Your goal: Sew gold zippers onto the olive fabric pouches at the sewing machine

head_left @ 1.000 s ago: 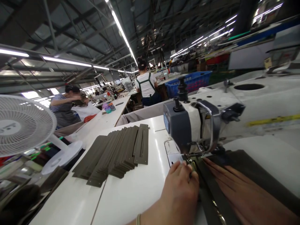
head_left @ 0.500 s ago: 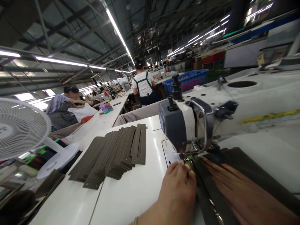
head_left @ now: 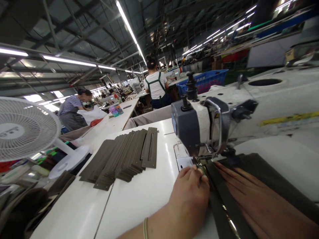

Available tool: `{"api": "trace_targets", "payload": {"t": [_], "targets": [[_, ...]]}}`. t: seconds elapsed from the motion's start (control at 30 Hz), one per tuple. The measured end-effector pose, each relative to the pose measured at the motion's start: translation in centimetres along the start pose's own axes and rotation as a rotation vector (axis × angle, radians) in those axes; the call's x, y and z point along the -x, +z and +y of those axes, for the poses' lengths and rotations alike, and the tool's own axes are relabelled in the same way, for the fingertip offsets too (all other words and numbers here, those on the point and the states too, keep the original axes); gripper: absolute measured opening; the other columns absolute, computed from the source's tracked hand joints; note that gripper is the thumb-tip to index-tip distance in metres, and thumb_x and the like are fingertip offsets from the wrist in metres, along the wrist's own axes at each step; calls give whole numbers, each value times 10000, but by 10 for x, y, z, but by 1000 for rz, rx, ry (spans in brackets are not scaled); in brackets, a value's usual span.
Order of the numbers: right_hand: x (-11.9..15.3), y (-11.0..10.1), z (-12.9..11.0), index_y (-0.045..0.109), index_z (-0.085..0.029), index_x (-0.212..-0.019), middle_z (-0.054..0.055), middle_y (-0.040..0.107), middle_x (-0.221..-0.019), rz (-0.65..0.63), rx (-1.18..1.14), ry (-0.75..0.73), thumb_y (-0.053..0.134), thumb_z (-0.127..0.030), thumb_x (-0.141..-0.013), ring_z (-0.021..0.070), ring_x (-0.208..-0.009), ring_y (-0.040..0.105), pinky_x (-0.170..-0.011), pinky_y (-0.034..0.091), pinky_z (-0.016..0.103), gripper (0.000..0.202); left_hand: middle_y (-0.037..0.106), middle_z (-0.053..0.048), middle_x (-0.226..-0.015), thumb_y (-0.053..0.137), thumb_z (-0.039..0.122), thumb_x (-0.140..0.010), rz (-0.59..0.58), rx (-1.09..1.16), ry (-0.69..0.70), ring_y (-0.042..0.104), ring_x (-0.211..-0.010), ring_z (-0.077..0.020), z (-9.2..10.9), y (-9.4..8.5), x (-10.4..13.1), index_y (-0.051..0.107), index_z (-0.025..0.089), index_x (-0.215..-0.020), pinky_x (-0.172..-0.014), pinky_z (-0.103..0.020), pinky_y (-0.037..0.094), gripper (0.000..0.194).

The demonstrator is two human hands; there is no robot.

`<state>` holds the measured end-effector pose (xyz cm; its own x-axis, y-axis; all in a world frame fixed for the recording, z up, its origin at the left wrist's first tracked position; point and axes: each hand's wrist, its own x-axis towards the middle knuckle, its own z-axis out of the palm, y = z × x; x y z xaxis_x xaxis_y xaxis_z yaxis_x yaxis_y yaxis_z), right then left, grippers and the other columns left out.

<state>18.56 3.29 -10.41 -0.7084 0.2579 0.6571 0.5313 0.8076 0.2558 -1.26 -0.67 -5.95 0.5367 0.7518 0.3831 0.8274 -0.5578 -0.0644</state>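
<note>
Under the head of a white and grey sewing machine (head_left: 188, 127) lies dark olive fabric (head_left: 259, 169) with a shiny gold zipper (head_left: 228, 217) running along it. My left hand (head_left: 190, 191) is closed at the fabric's left edge, its fingertips bunched just in front of the presser foot. My right hand (head_left: 251, 192) lies flat on the fabric to the right of the zipper, fingers stretched toward the needle area. The needle itself is hidden. To the left, a fanned row of olive fabric pieces (head_left: 122, 156) with slots rests on the white table (head_left: 139, 202).
A white fan (head_left: 57, 139) stands at the left, with dark cloth below it. One person (head_left: 157, 83) in a white top works ahead, another (head_left: 72, 108) in stripes farther left. A blue crate (head_left: 201, 81) sits behind the machine. Bottles (head_left: 114, 112) stand on the far table.
The view has shifted slightly, so the machine and fabric pieces sit a little to the right and higher. Both hands keep nearly the same pose. The striped person's outstretched arm has drawn in.
</note>
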Motion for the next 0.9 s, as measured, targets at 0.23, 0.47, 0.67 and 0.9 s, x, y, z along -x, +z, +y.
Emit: {"api": "trace_targets", "payload": {"t": [0.23,0.47,0.67,0.9], "targets": [[-7,3,2,376,-107,-1501,122,710,-1176,57,55,-7,369,-102,-838,227,-1021,691,-900,527,419,663,685,-133,-1019,549,110,-923,-37,-7,3,653,-979,-245,-4,7,-2,645,88,-1012,-978,-376,541,133],[-14,3,3,399,-69,-1479,169,701,-1173,63,56,-16,354,-73,-840,234,-1039,694,-839,582,419,641,666,-133,-967,575,87,-866,2,42,-3,643,-910,-251,-7,4,-3,635,105,-957,-887,-393,579,110],[-13,4,12,546,-119,-1380,158,685,-1219,-18,-49,35,353,-64,-870,244,-1142,649,-920,570,450,548,642,-108,-883,557,105,-851,-33,18,-58,628,-829,-239,-16,5,-11,627,136,-843,-768,-375,587,77],[23,-37,-12,697,-232,-1161,46,740,-1095,27,-269,-169,560,-247,-890,202,-900,710,-841,587,282,303,668,-138,-1084,592,126,-824,-30,131,-7,647,-1035,-266,-12,-4,5,643,131,-1082,-931,-425,560,263]]}}
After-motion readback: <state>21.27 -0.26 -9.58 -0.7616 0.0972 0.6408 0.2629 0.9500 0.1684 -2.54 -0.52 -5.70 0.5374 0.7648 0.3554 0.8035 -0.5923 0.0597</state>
